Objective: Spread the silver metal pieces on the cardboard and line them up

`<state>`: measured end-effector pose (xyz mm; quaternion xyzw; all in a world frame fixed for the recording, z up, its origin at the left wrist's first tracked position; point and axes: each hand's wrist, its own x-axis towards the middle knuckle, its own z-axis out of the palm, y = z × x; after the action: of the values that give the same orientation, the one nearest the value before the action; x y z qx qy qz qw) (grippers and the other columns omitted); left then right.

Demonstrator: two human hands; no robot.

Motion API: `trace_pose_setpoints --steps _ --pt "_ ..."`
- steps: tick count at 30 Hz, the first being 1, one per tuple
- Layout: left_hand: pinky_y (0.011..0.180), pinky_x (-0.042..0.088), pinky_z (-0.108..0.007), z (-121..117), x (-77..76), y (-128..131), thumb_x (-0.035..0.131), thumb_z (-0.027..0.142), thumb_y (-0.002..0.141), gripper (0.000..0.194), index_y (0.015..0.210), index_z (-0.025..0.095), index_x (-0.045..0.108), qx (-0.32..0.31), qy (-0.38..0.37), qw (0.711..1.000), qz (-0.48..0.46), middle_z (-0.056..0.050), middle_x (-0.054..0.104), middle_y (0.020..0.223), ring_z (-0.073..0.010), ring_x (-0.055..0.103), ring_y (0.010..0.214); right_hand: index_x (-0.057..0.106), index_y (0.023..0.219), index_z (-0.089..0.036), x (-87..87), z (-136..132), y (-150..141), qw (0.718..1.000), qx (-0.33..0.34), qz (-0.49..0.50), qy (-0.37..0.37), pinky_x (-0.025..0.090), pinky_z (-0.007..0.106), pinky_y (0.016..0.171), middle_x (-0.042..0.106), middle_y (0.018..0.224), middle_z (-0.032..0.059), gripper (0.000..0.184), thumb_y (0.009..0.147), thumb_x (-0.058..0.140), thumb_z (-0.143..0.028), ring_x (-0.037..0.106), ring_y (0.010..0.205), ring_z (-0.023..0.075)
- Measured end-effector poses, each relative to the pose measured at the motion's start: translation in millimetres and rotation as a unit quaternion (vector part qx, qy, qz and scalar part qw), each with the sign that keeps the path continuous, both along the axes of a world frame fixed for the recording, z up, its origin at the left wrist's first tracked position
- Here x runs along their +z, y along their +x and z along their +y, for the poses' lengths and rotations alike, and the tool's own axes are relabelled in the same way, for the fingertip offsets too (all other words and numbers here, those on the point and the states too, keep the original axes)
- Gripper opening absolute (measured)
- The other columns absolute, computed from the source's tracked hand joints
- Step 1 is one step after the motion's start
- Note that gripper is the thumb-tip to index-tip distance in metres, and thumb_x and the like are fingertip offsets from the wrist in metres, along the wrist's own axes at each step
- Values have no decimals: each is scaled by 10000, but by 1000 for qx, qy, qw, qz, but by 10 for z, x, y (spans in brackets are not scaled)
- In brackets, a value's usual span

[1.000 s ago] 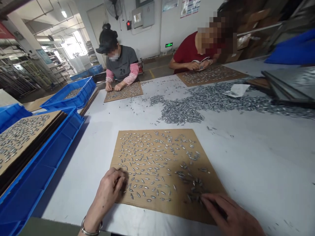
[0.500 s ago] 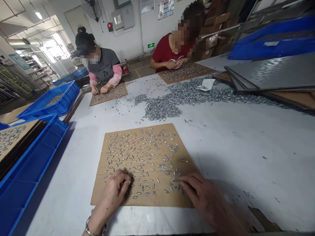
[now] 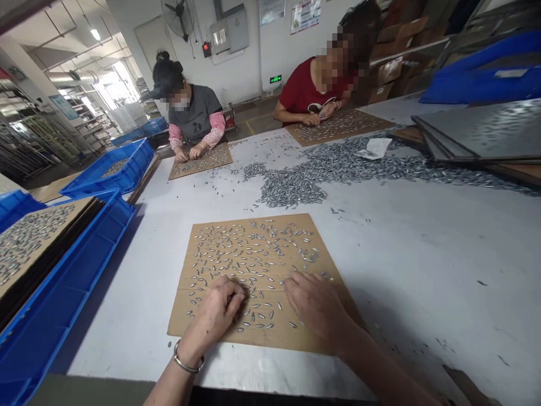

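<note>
A brown cardboard sheet [image 3: 181, 322] lies before me, strewn with small silvery spindle-shaped metal pieces [image 3: 261, 305]. Over its lower middle is my left hand [image 3: 220, 309], thumb and fingers curled together close to the pieces; whatever is between them is hidden. To its right, my right hand [image 3: 315, 301] bends palm down over the sheet, fingers together and tips down among the pieces. I cannot make out what those fingertips hold. On the left part of the sheet the pieces lie apart; towards the upper right they bunch and overlap.
A large heap of metal pieces [image 3: 291, 189] spreads across the white table [image 3: 422, 254]. Blue crates [image 3: 97, 265] with cardboard sheets stand left. Stacked sheets [image 3: 482, 129] lie at right. Two co-workers [image 3: 196, 113] handle pieces on cardboard [image 3: 203, 164] across the table.
My right hand has moved left and inward from the sheet's right edge, over the pieces. My left hand stays over its lower middle. The view has shifted slightly.
</note>
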<state>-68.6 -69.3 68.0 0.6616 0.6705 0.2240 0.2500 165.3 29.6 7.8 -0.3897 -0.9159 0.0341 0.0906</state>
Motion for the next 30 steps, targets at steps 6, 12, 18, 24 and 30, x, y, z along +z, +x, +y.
trace_pose_setpoints --steps 6,12,18,24,30 --pt "824 488 -318 -196 -41 -223 496 294 1015 240 856 215 657 42 -1 999 -10 -35 644 918 -177 617 853 618 794 -217 54 -16 -63 999 27 -26 -26 326 358 724 669 847 64 244 932 489 -62 580 795 209" --pt "823 480 -315 -250 -38 -268 489 300 1019 246 871 215 666 42 -3 999 -19 -32 643 911 -183 616 867 623 778 -216 81 -90 -287 997 68 -23 -42 362 348 745 677 841 49 238 930 497 -83 594 804 201" --pt "824 484 -317 -309 -69 -314 482 290 1026 240 912 222 682 40 -9 999 -23 -30 644 924 -182 623 864 665 786 -233 221 5 85 992 29 87 -88 424 314 699 681 820 32 300 996 451 -207 612 752 178" --pt "832 486 -316 -268 -126 -249 496 302 1027 226 925 221 681 25 -9 999 -30 -37 656 954 -188 628 906 671 827 -237 17 -309 444 989 11 125 -83 467 310 739 681 815 25 293 1016 447 -237 656 757 175" --pt "851 485 -297 -48 -108 16 492 263 1026 220 912 215 674 -24 0 999 -21 -39 659 969 -174 631 903 619 756 -237 -188 -560 394 994 -37 106 -7 426 338 728 650 765 14 245 979 528 -197 647 719 194"
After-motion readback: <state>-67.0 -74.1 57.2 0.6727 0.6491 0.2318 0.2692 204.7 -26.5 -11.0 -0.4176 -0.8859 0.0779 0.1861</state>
